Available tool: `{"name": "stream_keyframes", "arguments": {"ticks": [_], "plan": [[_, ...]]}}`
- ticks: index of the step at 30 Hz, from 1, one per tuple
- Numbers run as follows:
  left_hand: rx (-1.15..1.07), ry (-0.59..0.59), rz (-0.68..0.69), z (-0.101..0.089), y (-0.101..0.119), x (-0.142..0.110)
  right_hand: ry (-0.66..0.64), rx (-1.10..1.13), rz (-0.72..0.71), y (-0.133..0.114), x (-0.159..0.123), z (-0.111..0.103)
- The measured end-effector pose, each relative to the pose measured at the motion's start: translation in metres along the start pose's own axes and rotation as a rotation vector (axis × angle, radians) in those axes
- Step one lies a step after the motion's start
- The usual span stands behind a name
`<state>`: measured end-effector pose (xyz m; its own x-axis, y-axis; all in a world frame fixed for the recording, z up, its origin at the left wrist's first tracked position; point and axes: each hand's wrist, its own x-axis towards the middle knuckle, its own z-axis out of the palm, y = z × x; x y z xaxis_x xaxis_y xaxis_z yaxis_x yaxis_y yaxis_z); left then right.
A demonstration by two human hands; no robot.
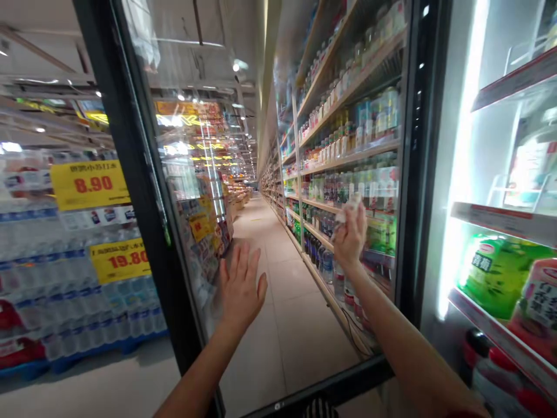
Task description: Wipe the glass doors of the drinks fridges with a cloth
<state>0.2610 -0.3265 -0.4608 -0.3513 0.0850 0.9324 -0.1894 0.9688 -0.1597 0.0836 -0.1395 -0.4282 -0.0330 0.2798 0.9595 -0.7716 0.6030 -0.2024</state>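
A tall glass cooler door point(141, 174) in a black frame stands swung out in front of me. My left hand point(241, 284) is raised at its pane with the palm forward and fingers stretched out, holding nothing. Whether that palm touches the glass, I cannot tell. Further right, my right hand point(349, 238) is closed around a small crumpled white cloth point(350, 208), held up at the pane. Blur hides the cloth's exact shape, and it could be tissue. Bottles on long shelves show in the glass behind the right hand.
To the right is the lit cooler, where a green pack point(489, 273) and a pink-labelled container point(537, 307) sit on a shelf. Stacked packs of water bottles point(87, 278) with yellow price signs point(90, 184) stand at left. A tiled aisle point(265, 261) runs ahead.
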Motion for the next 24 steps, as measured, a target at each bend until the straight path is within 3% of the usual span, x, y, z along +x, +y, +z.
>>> {"name": "stream_keyframes", "arguments": {"ticks": [2, 3, 7, 8, 9, 12, 13, 14, 17, 18, 20, 24], "plan": [[0.001, 0.005, -0.011, 0.000, 0.001, 0.000, 0.115, -0.009, 0.138, 0.000, 0.009, 0.005], [0.000, 0.010, -0.019, 0.001, 0.001, 0.000, 0.101, 0.005, 0.111, -0.005, 0.010, 0.007], [-0.007, 0.012, -0.014, 0.000, 0.000, -0.001, -0.237, 0.097, -0.388, -0.037, 0.000, 0.008], [-0.010, 0.005, 0.003, -0.001, -0.002, 0.000, -0.275, 0.093, -0.438, -0.041, 0.000, 0.008], [-0.015, 0.002, 0.019, -0.003, -0.004, 0.001, -0.256, 0.079, -0.408, -0.043, 0.001, 0.009], [-0.022, 0.035, 0.013, -0.010, -0.013, 0.012, 0.005, 0.027, -0.050, -0.041, 0.012, 0.013], [-0.020, 0.054, -0.002, -0.013, -0.016, 0.017, 0.054, 0.027, 0.007, -0.042, 0.014, 0.014], [-0.016, 0.068, -0.020, -0.015, -0.019, 0.021, 0.042, 0.038, -0.015, -0.043, 0.015, 0.014], [-0.011, 0.068, -0.042, -0.019, -0.025, 0.033, -0.184, 0.077, -0.307, -0.043, 0.010, 0.008], [-0.011, 0.063, -0.042, -0.020, -0.026, 0.035, -0.220, 0.071, -0.343, -0.037, 0.009, 0.005], [-0.007, 0.054, -0.033, -0.020, -0.027, 0.036, -0.158, 0.024, -0.211, -0.012, 0.016, 0.000], [0.017, 0.060, -0.027, -0.018, -0.026, 0.034, 0.133, -0.067, 0.348, 0.045, 0.049, -0.001]]}}
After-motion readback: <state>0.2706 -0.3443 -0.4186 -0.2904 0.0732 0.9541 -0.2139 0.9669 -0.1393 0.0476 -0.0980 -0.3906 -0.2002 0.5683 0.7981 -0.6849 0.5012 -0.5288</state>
